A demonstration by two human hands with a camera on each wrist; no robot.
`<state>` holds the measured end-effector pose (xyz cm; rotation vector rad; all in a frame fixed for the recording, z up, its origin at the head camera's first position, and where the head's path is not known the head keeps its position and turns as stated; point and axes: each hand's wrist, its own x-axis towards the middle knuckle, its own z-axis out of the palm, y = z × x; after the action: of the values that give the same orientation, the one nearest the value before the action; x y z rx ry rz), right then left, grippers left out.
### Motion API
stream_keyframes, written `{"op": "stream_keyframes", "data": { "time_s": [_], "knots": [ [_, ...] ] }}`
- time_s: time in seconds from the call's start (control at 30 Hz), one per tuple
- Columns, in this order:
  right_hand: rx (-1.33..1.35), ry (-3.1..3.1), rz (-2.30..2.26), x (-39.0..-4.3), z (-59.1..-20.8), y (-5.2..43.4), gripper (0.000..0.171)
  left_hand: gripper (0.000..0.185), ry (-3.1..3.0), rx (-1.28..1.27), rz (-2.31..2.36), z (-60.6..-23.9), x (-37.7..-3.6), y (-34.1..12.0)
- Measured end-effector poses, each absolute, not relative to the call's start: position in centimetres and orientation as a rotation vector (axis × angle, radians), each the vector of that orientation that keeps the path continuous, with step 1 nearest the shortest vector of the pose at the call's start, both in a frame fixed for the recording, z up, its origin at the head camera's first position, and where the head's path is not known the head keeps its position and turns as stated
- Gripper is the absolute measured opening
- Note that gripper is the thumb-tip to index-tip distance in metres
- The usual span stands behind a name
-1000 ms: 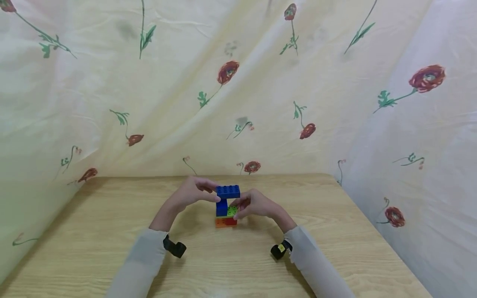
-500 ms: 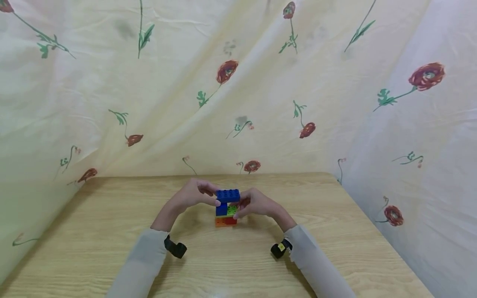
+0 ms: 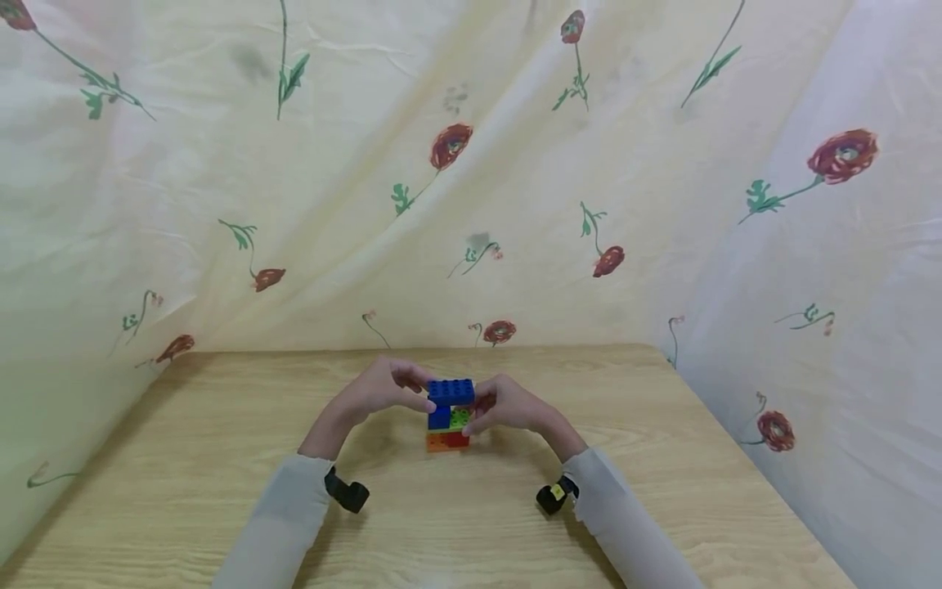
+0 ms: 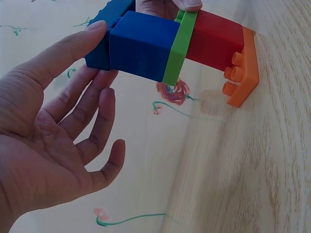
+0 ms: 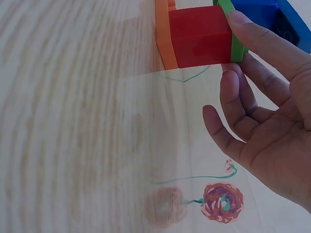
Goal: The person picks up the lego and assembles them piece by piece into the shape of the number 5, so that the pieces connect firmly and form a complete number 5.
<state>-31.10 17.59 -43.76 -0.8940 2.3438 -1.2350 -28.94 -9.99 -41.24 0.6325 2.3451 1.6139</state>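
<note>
A stack of toy building bricks stands at the middle of the table in the head view. From the bottom up it has a thin orange brick (image 4: pixel 250 73), a red brick (image 5: pixel 201 38), a thin green brick (image 4: pixel 181 51) and a tall blue brick (image 4: pixel 143 47). Across the top lies a wide blue brick (image 3: pixel 451 391), right at the studs of the tall one and overhanging to the right. My left hand (image 3: pixel 379 388) pinches the wide blue brick at its left end. With thumb and fingers, my right hand (image 3: pixel 508 404) grips the green brick's right edge, its other fingers loosely bent.
The wooden table (image 3: pixel 441 523) reaches back to a pale flowered cloth (image 3: pixel 331 180) that hangs behind it and on both sides. Each wrist wears a black camera, the left camera (image 3: pixel 347 491) and the right camera (image 3: pixel 553 496).
My left hand has lowered the wide blue brick, closing the space between it and the green brick below. The right hand keeps its hold on the green brick.
</note>
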Motion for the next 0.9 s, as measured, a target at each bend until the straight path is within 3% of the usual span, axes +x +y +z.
{"op": "stream_keyframes", "data": {
  "time_s": [0.9],
  "knots": [
    [-0.893, 2.342, -1.234, -30.93, -43.63, 17.56, 0.029, 0.034, 2.352, 0.663, 1.581, -41.0, -28.62, -9.95]
  ]
}}
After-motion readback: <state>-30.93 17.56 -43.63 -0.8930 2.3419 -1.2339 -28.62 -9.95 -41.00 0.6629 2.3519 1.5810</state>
